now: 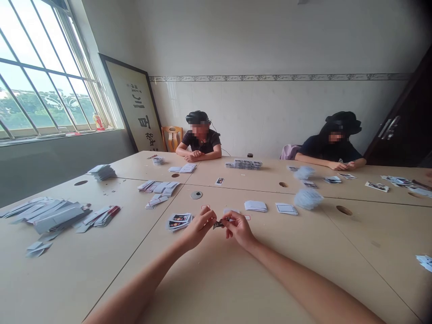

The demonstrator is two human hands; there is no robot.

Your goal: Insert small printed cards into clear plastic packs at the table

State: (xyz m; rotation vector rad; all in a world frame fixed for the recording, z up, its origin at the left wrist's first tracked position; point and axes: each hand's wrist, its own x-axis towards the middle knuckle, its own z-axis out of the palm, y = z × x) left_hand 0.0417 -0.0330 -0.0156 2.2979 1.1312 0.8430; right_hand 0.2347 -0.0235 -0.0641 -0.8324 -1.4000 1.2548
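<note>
Between my fingertips is a small dark patterned piece [218, 224], too small to name more exactly. The fingers of my left hand [200, 228] pinch its left end, and my right hand [240, 228] pinches the right end. Both hands are just above the table. Left of my left hand lies a pile of printed cards [178, 221] with dark pictures and white borders. Beyond my right hand are a stack of white cards [255, 206] and cards with a dark outline [286, 209]. Paper partly shows behind my right fingers.
Heaps of clear plastic sleeves [308, 199] lie to the right. Loose stacks of white paper pieces [60, 213] spread over the left side of the table [209, 288]. Rows of stacked cards [243, 164] stand at the back. Two people sit across, near a round hole [344, 210] and others.
</note>
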